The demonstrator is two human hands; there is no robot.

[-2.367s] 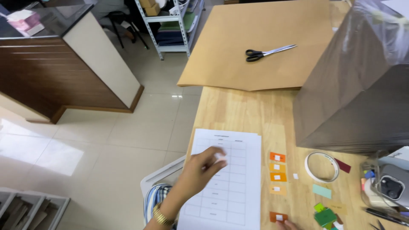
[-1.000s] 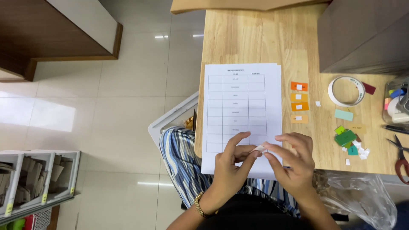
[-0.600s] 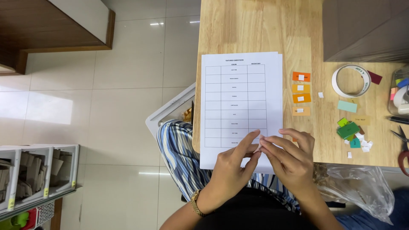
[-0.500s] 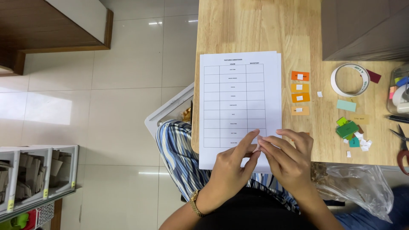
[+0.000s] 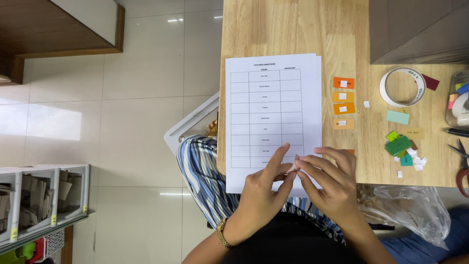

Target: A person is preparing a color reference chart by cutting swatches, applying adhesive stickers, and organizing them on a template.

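Left hand [image 5: 261, 200]: rests on the lower part of the printed sheet, fingertips meeting those of the other hand; its grip is pinched together on a small white scrap.
Right hand [image 5: 332, 188]: lies just beside the left, fingers curled inward, grip also pinched on the same scrap.
Small white scrap [image 5: 293, 167]: tiny and mostly covered by the fingertips, held over the bottom edge of the sheet, near the front edge of the table.
Printed sheet [image 5: 272, 112]: white paper with a two-column grid, lying flat on the wooden table [image 5: 293, 29], its lower end under both hands.
Orange swatches [image 5: 343, 102]: four cards in a column just right of the sheet, each with a small white label, shading from deep orange to pale tan.
Tape roll [image 5: 402, 86]: lies flat to the right of the swatches, a dark red card touching its far side.
Green swatches [image 5: 398, 145]: a loose pile with white scraps beside it.
Clear container [image 5: 458, 100]: at the right edge, holding coloured bits; contents too cut off to tell.
Plastic bag [image 5: 408, 208]: clear, crumpled, hanging below the table edge; contents not discernible.
Scissors [image 5: 462, 166]: red-handled, at the far right edge.
Shelf bins [image 5: 44, 200]: on the floor at left, holding brown card pieces.
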